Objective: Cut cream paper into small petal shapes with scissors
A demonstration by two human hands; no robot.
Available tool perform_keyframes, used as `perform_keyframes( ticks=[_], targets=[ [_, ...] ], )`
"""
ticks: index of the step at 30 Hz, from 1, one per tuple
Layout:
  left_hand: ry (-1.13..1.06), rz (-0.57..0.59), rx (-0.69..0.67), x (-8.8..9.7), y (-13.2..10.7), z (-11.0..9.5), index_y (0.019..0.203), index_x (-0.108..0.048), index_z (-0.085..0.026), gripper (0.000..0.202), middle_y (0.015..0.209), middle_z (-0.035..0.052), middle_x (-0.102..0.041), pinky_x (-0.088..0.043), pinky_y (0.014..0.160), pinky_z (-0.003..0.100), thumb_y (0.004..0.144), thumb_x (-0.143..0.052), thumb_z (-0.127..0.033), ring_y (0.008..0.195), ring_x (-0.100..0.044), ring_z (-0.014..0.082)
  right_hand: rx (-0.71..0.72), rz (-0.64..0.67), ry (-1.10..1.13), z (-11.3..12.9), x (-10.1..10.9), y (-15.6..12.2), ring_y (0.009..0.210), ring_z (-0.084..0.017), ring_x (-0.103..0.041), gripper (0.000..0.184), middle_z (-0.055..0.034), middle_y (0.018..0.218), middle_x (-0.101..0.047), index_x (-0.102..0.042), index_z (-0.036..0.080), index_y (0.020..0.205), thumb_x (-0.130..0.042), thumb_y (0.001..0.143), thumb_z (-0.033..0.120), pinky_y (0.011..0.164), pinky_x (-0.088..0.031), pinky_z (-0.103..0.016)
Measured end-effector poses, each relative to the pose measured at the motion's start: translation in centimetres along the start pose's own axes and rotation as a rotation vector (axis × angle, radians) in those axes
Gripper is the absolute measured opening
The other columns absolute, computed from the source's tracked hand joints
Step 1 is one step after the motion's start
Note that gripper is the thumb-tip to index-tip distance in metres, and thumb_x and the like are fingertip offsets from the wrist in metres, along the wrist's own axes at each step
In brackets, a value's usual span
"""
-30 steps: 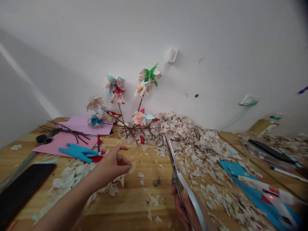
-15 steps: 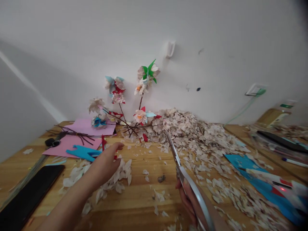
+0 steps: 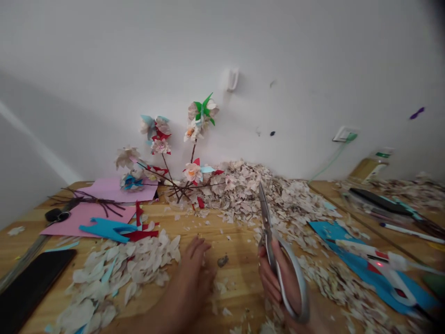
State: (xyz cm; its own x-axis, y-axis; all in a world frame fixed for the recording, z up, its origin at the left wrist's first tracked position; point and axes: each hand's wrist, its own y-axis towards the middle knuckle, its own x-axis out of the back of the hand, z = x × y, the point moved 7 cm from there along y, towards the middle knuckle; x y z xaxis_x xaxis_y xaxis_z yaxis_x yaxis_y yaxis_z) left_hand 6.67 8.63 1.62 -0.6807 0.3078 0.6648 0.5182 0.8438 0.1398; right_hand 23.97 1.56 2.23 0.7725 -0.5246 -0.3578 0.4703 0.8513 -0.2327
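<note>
My right hand [image 3: 278, 285] grips silver scissors [image 3: 269, 232] by the handles, blades closed and pointing up and away. My left hand [image 3: 193, 273] lies on the wooden table [image 3: 239, 241] with its fingers stretched out flat over small paper scraps, holding nothing. A pile of cut white petals [image 3: 118, 269] lies just left of it. A small dark lump [image 3: 223, 261] sits on the table between my two hands.
Paper flowers on twigs [image 3: 174, 153] stand against the wall. A big heap of paper scraps [image 3: 278, 199] fills the back right. Pink sheets [image 3: 104, 204], a blue cutout [image 3: 104, 228], a black phone [image 3: 28, 287], a glue gun [image 3: 378, 262] on blue paper and pens [image 3: 410, 232] lie around.
My left hand has dropped from the petal pile at the left down to the table near the middle, fingers flat. The scissors have shifted a little to the right and stand more upright.
</note>
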Motion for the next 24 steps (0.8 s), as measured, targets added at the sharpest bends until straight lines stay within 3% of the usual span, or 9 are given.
perform_keyframes(
  ticks=[3,5,7,10,12,14,17,21,24],
  targets=[
    [0.020,0.226,-0.004,-4.2,-0.7,-0.5,0.128,-0.041,-0.010,0.054,0.144,0.0210,-0.033,-0.017,0.110,0.050,0.075,-0.049,-0.020,0.135,-0.022,0.0310,0.010,0.004,0.033,0.2,0.8,1.1,0.027,-0.002,-0.030,0.035,0.0114,0.046,-0.044,-0.057,0.016,0.077,-0.045,0.090,0.046,0.026,-0.026,-0.015],
    [-0.069,0.430,-0.156,-6.3,-1.2,-3.1,0.132,-0.037,-0.014,0.060,0.145,0.0178,-0.033,-0.023,0.109,0.046,0.074,-0.051,-0.020,0.134,-0.026,0.0284,0.028,0.004,0.057,0.8,1.0,1.3,0.029,-0.002,-0.033,0.035,0.0107,0.049,-0.047,-0.057,0.015,0.078,-0.045,0.091,0.045,0.028,-0.029,-0.016],
    [-0.173,0.566,-0.363,-7.0,-1.3,-6.6,0.131,-0.038,-0.019,0.057,0.142,0.0123,-0.039,-0.030,0.106,0.039,0.076,-0.051,-0.022,0.130,-0.035,0.0232,0.040,0.008,0.081,1.4,1.0,1.4,0.026,-0.003,-0.030,0.042,0.0122,0.041,-0.041,-0.056,0.017,0.072,-0.046,0.085,0.055,0.026,-0.028,-0.016],
    [-0.116,0.405,-0.355,-5.9,1.5,-8.6,0.126,-0.044,-0.020,0.047,0.135,0.0078,-0.049,-0.032,0.105,0.030,0.079,-0.044,-0.019,0.125,-0.042,0.0167,0.045,0.002,0.131,1.8,1.0,2.0,0.022,-0.003,-0.025,0.049,0.0136,0.029,-0.033,-0.054,0.019,0.063,-0.053,0.071,0.067,0.022,-0.025,-0.014],
    [-0.007,0.244,-0.245,-5.0,4.5,-8.1,0.115,-0.052,-0.018,0.038,0.126,0.0083,-0.056,-0.036,0.101,0.029,0.079,-0.040,-0.016,0.117,-0.049,0.0163,0.046,-0.053,0.163,1.8,1.5,2.5,0.020,-0.003,-0.024,0.050,0.0136,0.027,-0.033,-0.053,0.019,0.059,-0.061,0.062,0.068,0.019,-0.024,-0.013],
    [0.055,0.175,-0.197,-4.8,7.3,-7.3,0.114,-0.051,-0.012,0.039,0.120,0.0132,-0.058,-0.036,0.100,0.033,0.078,-0.037,-0.012,0.114,-0.051,0.0197,0.061,-0.123,0.183,1.9,2.2,3.1,0.018,-0.003,-0.022,0.050,0.0142,0.024,-0.032,-0.052,0.020,0.057,-0.066,0.055,0.067,0.016,-0.022,-0.012],
    [0.161,0.146,-0.175,-5.2,10.9,-6.1,0.115,-0.051,-0.008,0.041,0.127,0.0178,-0.051,-0.029,0.104,0.040,0.076,-0.042,-0.013,0.122,-0.042,0.0265,0.091,-0.182,0.190,2.0,2.8,3.8,0.016,-0.003,-0.022,0.049,0.0150,0.021,-0.030,-0.049,0.021,0.052,-0.070,0.048,0.065,0.015,-0.022,-0.012],
    [0.281,0.160,-0.177,-6.6,13.6,-6.2,0.123,-0.050,-0.012,0.049,0.143,0.0184,-0.033,-0.011,0.107,0.054,0.076,-0.054,-0.025,0.135,-0.016,0.0382,0.108,-0.208,0.182,1.5,3.1,4.2,0.016,-0.002,-0.023,0.046,0.0146,0.021,-0.030,-0.044,0.021,0.043,-0.074,0.048,0.056,0.016,-0.022,-0.011],
    [0.334,0.167,-0.185,-7.6,14.6,-6.9,0.128,-0.045,-0.020,0.053,0.144,0.0139,-0.032,-0.015,0.104,0.061,0.078,-0.057,-0.034,0.133,-0.021,0.0382,0.125,-0.197,0.162,1.3,3.1,4.2,0.018,-0.002,-0.025,0.046,0.0133,0.023,-0.031,-0.038,0.022,0.037,-0.072,0.053,0.049,0.017,-0.023,-0.012]
  ],
)
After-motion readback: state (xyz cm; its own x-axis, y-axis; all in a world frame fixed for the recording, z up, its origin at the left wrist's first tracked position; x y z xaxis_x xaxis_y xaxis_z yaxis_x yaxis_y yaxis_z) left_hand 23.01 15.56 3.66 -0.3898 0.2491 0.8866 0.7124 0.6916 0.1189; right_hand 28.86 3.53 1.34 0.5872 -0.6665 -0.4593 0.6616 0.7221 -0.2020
